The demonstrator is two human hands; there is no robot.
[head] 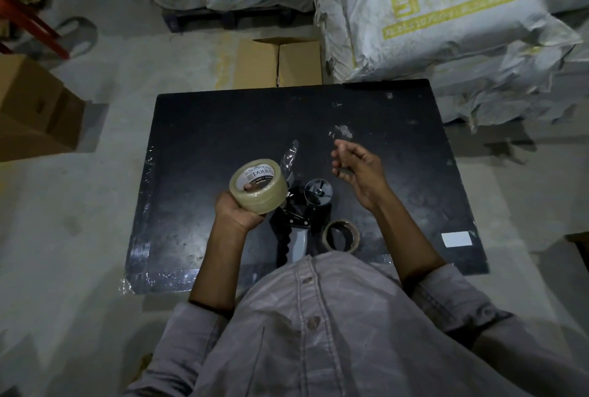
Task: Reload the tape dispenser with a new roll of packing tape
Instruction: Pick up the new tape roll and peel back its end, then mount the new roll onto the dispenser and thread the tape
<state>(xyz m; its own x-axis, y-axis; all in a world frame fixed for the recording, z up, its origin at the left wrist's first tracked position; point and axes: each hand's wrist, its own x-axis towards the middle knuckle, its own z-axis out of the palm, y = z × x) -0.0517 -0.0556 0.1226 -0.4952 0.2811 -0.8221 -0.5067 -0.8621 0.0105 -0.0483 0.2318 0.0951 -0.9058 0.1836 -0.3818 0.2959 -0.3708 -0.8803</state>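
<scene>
Above the black table [223, 129] | left hand [237, 210] grips the new tape roll [256, 186] (one finger pokes into its hole) | right hand [357, 169] is in the air, fingers loose and a bit bent, holding nothing | tape dispenser [299, 221] lies on the table | empty tape ring [341, 235] just beside it

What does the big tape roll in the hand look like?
The tape roll is thick and full, wound from clear, slightly yellowish shiny tape round a core with a white printed label inside. It is tilted, its open side facing the camera, held above the black table, just left of the dispenser. The left hand grips it from below, one fingertip poking into the core.
</scene>
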